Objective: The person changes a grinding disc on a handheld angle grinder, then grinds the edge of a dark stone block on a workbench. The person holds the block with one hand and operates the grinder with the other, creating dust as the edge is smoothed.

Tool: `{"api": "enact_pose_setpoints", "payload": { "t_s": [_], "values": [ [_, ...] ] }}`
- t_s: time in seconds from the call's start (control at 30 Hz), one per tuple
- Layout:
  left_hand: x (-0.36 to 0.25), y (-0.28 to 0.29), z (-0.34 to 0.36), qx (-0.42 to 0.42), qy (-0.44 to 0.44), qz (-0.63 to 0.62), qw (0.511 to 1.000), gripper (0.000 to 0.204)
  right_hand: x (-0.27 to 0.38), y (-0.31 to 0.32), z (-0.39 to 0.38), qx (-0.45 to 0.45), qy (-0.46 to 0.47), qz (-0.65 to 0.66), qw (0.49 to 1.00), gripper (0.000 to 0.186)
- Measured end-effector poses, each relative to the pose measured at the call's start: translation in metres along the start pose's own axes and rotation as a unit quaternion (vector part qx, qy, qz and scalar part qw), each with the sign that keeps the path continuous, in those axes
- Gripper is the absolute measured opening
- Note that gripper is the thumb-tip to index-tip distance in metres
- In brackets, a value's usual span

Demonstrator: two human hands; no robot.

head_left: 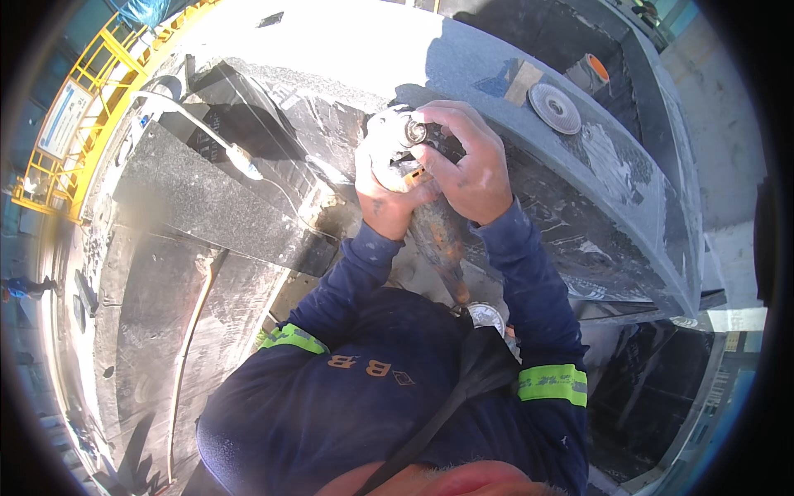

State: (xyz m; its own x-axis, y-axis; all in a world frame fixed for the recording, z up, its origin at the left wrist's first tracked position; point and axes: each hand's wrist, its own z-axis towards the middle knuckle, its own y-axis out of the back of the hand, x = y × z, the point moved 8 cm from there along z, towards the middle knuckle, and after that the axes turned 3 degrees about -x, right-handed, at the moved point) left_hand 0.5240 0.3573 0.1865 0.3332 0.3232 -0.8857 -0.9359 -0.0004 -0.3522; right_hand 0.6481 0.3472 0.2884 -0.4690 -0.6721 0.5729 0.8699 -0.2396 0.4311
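Note:
An angle grinder with a worn, dusty body points back toward my chest, its pale head turned up. My left hand is wrapped round the head from the left. From the right, my right hand curls its thumb and fingers about the round metal spindle fitting on the head. No disc shows on the spindle. On the grey stone slab to the right of the hands lies a round, ringed pale disc. Glare washes out part of the grinder's head.
Beside the disc lie a flat tan block and a grey roll with an orange end. A white cable with a connector crosses the dark panels at left. Yellow railing stands at far left. A long cord runs down the lower left.

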Motion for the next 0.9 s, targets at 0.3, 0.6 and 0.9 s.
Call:
{"api": "enact_pose_setpoints", "payload": {
  "t_s": [0.3,0.6,0.9],
  "values": [
    [-0.009,0.004,-0.002,-0.004,-0.043,0.037,0.998,0.082,-0.014,0.053,0.012,0.008,-0.059,-0.073,0.996,0.055],
    [-0.002,0.013,-0.003,-0.039,-0.019,0.042,0.998,0.075,-0.066,0.105,-0.026,0.051,-0.001,-0.511,0.858,0.060],
    [0.000,0.018,-0.002,-0.035,-0.018,0.007,0.999,0.072,-0.008,0.094,-0.034,-0.023,0.021,-0.450,0.893,0.023]
  ]
}}
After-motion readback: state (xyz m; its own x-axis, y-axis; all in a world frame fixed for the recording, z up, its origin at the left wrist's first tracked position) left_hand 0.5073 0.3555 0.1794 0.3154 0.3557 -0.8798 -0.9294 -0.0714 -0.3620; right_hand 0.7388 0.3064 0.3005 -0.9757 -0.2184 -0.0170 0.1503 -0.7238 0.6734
